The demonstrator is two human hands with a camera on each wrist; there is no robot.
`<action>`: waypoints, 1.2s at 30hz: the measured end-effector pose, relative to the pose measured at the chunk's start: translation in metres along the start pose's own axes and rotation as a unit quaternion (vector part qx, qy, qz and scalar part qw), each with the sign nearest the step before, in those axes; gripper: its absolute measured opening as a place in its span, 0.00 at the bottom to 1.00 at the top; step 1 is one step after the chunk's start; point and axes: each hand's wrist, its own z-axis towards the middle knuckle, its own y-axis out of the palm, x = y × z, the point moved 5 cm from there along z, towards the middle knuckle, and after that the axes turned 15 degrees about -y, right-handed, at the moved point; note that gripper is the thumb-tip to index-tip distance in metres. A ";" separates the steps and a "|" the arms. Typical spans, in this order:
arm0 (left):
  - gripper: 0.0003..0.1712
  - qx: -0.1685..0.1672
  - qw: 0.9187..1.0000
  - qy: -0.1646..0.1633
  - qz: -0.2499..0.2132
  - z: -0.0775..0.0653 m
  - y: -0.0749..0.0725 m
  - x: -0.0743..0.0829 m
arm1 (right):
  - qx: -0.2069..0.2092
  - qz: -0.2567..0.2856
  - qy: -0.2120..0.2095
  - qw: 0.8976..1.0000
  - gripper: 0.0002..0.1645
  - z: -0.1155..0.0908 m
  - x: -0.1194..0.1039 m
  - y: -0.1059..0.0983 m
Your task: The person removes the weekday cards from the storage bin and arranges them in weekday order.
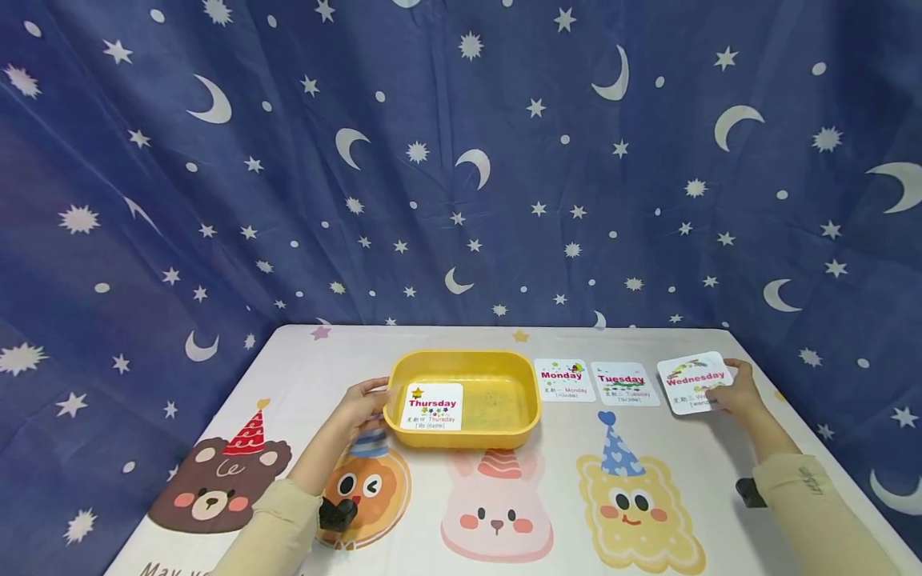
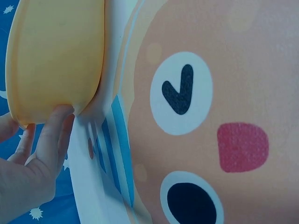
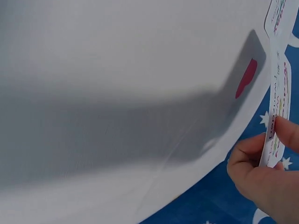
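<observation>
At the table's right end my right hand [image 1: 738,388] pinches the Wednesday card [image 1: 695,382] by its right edge, thumb on the printed face. The card is tilted, held off the tablecloth, and in the right wrist view the Wednesday card [image 3: 280,107] appears nearly edge-on. My left hand [image 1: 365,404] holds the left end of a yellow plastic tray [image 1: 461,440]; its fingers [image 2: 49,135] bear on the tray's end wall. Inside that tray, on the left, lies the Thursday card [image 1: 432,408]. The Monday card [image 1: 565,381] and Tuesday card [image 1: 624,385] lie face up in a row right of the tray.
A white tablecloth [image 1: 418,512] with printed cartoon animals covers the table. Behind it hangs a dark blue curtain [image 1: 432,160] with moons and stars. Dark wrist-worn devices [image 1: 337,514] sit at both sleeves.
</observation>
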 end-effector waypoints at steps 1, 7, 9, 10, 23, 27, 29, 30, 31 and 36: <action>0.26 0.000 1.000 -0.002 0.000 0.000 0.000 -0.001 | 0.008 -0.003 0.005 1.000 0.50 0.001 0.002 0.001; 0.26 0.002 1.000 -0.007 -0.006 0.000 -0.001 -0.003 | 0.037 -0.030 0.019 0.999 0.48 0.007 0.005 0.007; 0.26 0.000 1.000 -0.006 -0.008 0.001 -0.001 -0.003 | 0.039 -0.037 0.019 0.998 0.47 0.008 0.004 0.008; 0.26 -0.001 1.000 -0.006 -0.008 0.001 -0.002 -0.003 | 0.040 -0.043 0.020 0.998 0.47 0.008 0.004 0.009; 0.27 0.000 1.000 -0.001 -0.002 0.002 -0.002 -0.002 | 0.026 -0.183 0.039 0.982 0.37 0.011 0.008 0.013; 0.26 0.006 1.000 -0.001 -0.002 0.002 -0.002 -0.002 | 0.014 -0.219 0.052 0.974 0.35 0.011 0.007 0.015; 0.26 0.008 1.000 -0.001 0.000 0.003 -0.002 -0.002 | 0.007 -0.228 0.058 0.972 0.34 0.010 0.008 0.016; 0.26 0.008 1.000 -0.001 0.000 0.003 -0.002 -0.002 | 0.004 -0.233 0.060 0.971 0.34 0.011 0.009 0.017; 0.26 0.009 1.000 -0.001 0.000 0.003 -0.002 -0.002 | -0.001 -0.238 0.060 0.969 0.34 0.011 0.009 0.017; 0.26 0.007 1.000 -0.002 -0.001 0.003 -0.001 -0.001 | -0.024 -0.257 0.063 0.964 0.31 0.011 0.015 0.018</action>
